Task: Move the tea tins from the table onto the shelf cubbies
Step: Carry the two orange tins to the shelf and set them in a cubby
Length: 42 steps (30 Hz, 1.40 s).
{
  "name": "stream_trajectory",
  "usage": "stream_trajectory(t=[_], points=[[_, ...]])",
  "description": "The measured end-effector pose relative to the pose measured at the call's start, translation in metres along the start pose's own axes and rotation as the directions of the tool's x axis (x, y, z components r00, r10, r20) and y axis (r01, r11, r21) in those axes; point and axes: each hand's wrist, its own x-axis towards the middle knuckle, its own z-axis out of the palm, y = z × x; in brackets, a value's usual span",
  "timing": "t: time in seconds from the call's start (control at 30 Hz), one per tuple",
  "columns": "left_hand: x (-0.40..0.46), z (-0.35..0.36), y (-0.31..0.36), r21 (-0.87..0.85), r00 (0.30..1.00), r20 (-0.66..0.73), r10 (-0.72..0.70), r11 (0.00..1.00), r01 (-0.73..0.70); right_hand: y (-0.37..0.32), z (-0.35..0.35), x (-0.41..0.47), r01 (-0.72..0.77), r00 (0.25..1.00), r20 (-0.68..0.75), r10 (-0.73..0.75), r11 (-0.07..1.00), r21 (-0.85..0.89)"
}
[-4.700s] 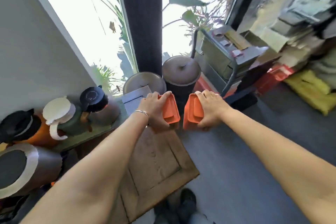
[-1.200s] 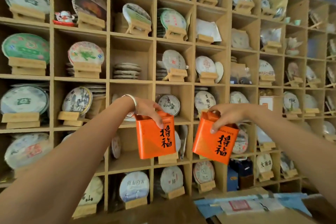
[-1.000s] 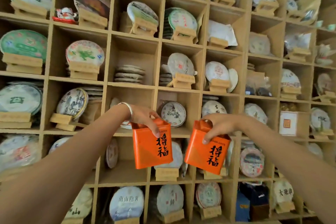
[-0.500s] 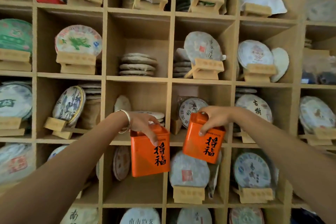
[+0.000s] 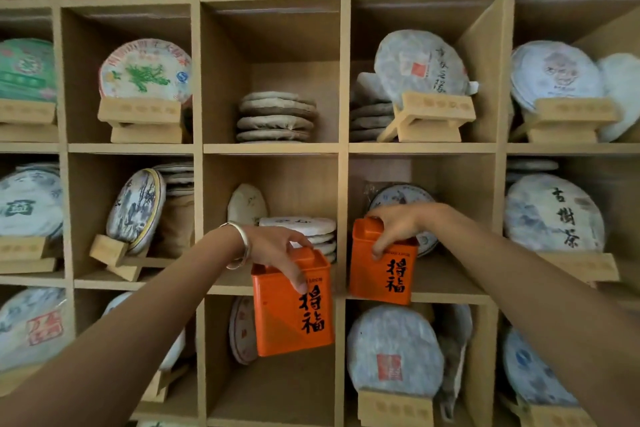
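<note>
Twice, black 得福 on orange tins point(image 5: 292, 312)

Left tin point(image 5: 292, 307) before shelf point(image 5: 341, 184) divider; right tin point(image 5: 381, 265) at cubby edge, right of it.

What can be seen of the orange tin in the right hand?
The right orange tin is a glossy, rectangular, metal-looking box with a narrower raised lid and black characters down its front. It is upright, tilted slightly. The right hand grips it from above, fingers curled over lid and shoulder. Its base is level with the front edge of a cubby shelf; whether it rests there is unclear. A wrapped tea cake stands behind it.
</note>
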Motion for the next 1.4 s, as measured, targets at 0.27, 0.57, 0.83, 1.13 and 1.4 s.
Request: stream_trajectory(t=[0.27,0.57,0.83,1.13,1.4], points=[[0.023,-0.003,0.007,-0.052,1.0,-0.018,0.024,0.998,-0.025,0.012,-0.002,0.029,0.038,0.998,0.043,-0.039,0.999,0.019],[0.04,-0.001,0.004,-0.063,0.999,-0.033,0.007,0.998,-0.009,0.02,-0.002,0.048,0.074,0.995,0.065,-0.076,0.997,0.032],[0.046,-0.001,0.01,-0.052,0.999,-0.03,0.029,0.998,-0.03,0.024,0.004,0.045,0.124,0.992,-0.017,-0.123,0.991,0.059],[0.04,-0.001,0.02,-0.034,0.999,-0.032,0.028,0.999,-0.029,0.042,0.012,0.026,0.115,0.974,-0.19,-0.125,0.991,-0.067],[0.028,-0.004,0.032,-0.013,0.996,-0.033,0.085,0.996,-0.086,0.049,0.017,0.007,0.202,0.895,-0.407,-0.182,0.979,0.005]])
